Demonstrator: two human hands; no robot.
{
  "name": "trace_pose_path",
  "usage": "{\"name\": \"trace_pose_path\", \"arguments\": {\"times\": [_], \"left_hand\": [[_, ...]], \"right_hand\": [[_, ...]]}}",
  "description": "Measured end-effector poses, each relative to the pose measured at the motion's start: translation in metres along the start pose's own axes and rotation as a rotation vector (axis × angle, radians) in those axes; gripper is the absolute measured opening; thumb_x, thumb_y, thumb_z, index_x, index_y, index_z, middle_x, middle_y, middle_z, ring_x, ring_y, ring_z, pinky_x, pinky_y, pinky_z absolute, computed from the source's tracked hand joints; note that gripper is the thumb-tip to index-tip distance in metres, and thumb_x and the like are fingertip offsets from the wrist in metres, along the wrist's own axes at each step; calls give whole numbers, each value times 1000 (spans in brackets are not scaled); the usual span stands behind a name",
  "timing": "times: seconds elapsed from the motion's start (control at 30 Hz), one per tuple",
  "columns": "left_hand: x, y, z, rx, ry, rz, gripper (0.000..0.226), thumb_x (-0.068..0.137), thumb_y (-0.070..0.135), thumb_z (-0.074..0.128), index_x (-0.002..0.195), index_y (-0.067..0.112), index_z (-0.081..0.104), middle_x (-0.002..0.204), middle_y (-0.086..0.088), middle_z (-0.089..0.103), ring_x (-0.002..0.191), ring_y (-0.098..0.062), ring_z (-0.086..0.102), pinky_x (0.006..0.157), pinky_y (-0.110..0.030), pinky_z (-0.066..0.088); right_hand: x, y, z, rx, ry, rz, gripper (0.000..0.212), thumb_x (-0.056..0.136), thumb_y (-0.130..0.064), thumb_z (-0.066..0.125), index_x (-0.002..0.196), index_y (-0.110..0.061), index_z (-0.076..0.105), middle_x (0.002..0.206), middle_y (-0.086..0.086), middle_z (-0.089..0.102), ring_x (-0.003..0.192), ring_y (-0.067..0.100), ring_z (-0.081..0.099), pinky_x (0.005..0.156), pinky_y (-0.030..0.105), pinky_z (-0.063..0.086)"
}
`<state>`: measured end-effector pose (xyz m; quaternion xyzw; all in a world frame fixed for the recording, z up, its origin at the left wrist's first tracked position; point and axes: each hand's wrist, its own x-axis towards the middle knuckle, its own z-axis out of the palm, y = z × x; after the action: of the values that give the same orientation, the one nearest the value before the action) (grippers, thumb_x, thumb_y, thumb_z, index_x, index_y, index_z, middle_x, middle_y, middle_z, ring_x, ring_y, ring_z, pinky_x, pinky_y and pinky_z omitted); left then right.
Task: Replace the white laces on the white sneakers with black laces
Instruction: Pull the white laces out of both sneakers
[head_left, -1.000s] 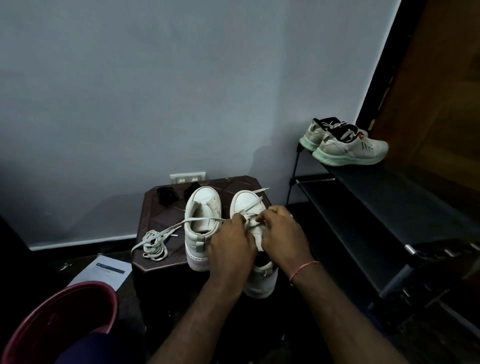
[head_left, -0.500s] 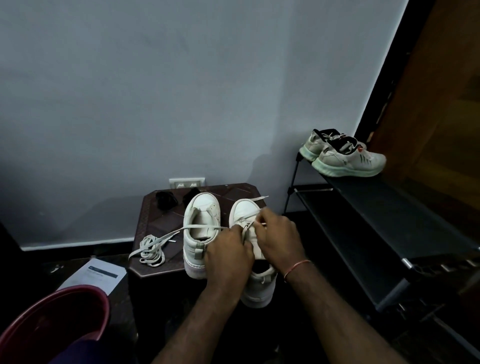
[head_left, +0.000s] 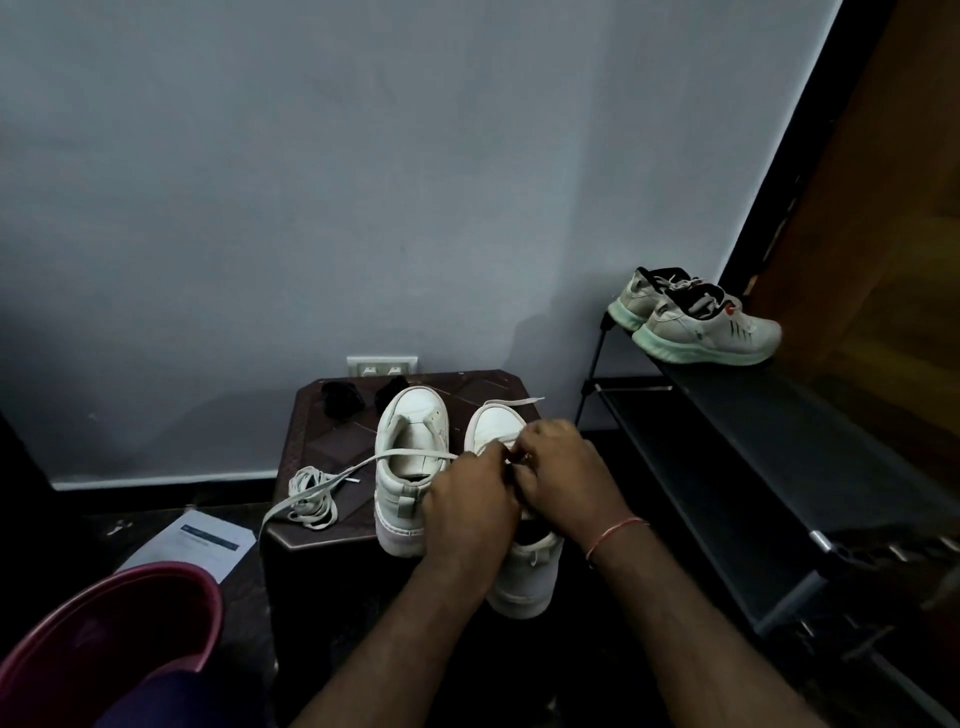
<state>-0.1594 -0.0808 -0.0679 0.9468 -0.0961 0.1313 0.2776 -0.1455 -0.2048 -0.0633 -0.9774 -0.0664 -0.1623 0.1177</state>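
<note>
at lower centre, the left hand (head_left: 470, 512) and right hand (head_left: 563, 475), fingers curled tight, pinch the flat white lace (head_left: 410, 454) over the right-side white leather sneaker (head_left: 524, 582) on a dark brown stool (head_left: 324, 434).

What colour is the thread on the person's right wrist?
The thread is reddish-pink; the head view, the only one, shows it.

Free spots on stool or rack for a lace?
Free: stool top between black laces, loose white lace and left sneaker; rack shelf nearer than the grey pair. Crowded: front edge, left hand and right hand on the right sneaker.
</note>
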Motion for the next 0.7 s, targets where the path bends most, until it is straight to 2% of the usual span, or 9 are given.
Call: {"name": "trace_pose_path", "arguments": {"times": [0.07, 0.13, 0.23, 0.3, 0.33, 0.4, 0.5, 0.6, 0.7], "left_hand": [[3, 1, -1, 20, -21, 0, 20, 89, 26, 48, 106, 25, 58, 98, -4, 66, 95, -30, 63, 70, -36, 45], [6, 0, -3, 10, -30, -13, 19, 87, 22, 49, 104, 23, 59, 96, -6, 67, 95, -32, 63, 71, -37, 46], [8, 0, -4, -2, -35, -19, 20, 86, 20, 49, 103, 23, 60, 94, -7, 67, 94, -34, 63, 73, -38, 48], [8, 0, -4, 6, -36, -21, 20, 86, 20, 49, 104, 23, 59, 94, -8, 67, 94, -34, 62, 73, -38, 48], [8, 1, -2, 12, -38, -20, 21, 86, 19, 50, 104, 22, 59, 94, -8, 67, 94, -34, 62, 74, -38, 48], [8, 1, 0, 22, -41, -21, 22, 85, 18, 49, 104, 22, 58, 95, -9, 67, 95, -34, 62, 75, -39, 48], [8, 1, 1, 43, -38, -21, 23, 85, 18, 49, 105, 22, 59, 97, -8, 67, 96, -34, 62, 74, -38, 47], [8, 2, 1, 64, -33, 3, 19, 86, 21, 49, 103, 21, 58, 97, -7, 67, 97, -32, 62, 72, -36, 46], [9, 0, 1, 46, -41, -5, 19, 88, 24, 47, 103, 21, 60, 98, -7, 67, 98, -32, 62, 73, -36, 45]], "right_hand": [[2, -2, -2, -21, 3, 21, 11, 87, -27, 60, 92, -18, 66, 101, 1, 65, 103, 23, 53, 82, 35, 42], [6, -2, -3, 131, 110, 120, 8, 89, -20, 59, 87, -15, 64, 93, 5, 67, 94, 25, 58, 79, 37, 44], [16, 8, -15, 931, 448, 573, 12, 93, -9, 54, 84, -11, 62, 89, 8, 70, 79, 22, 64, 69, 32, 48], [20, 15, -22, 1405, 509, 789, 15, 98, -7, 47, 86, -13, 56, 87, 9, 67, 72, 18, 63, 63, 29, 47], [20, 18, -22, 1459, 493, 824, 16, 98, -5, 46, 87, -13, 54, 84, 9, 65, 69, 17, 61, 61, 29, 47], [17, 19, -20, 1288, 475, 780, 14, 91, 0, 52, 90, -14, 53, 84, 11, 62, 66, 18, 58, 60, 30, 48], [9, 16, -22, 662, 439, 427, 35, 79, -6, 65, 111, -17, 57, 106, 4, 59, 90, 16, 57, 83, 30, 47], [5, 5, -24, 75, 68, 87, 40, 79, -31, 66, 119, -27, 59, 127, -1, 50, 123, 18, 42, 102, 37, 36], [0, -6, -11, -148, -151, 88, 32, 88, -40, 56, 117, -29, 62, 136, 1, 44, 133, 22, 30, 109, 45, 26]]}}
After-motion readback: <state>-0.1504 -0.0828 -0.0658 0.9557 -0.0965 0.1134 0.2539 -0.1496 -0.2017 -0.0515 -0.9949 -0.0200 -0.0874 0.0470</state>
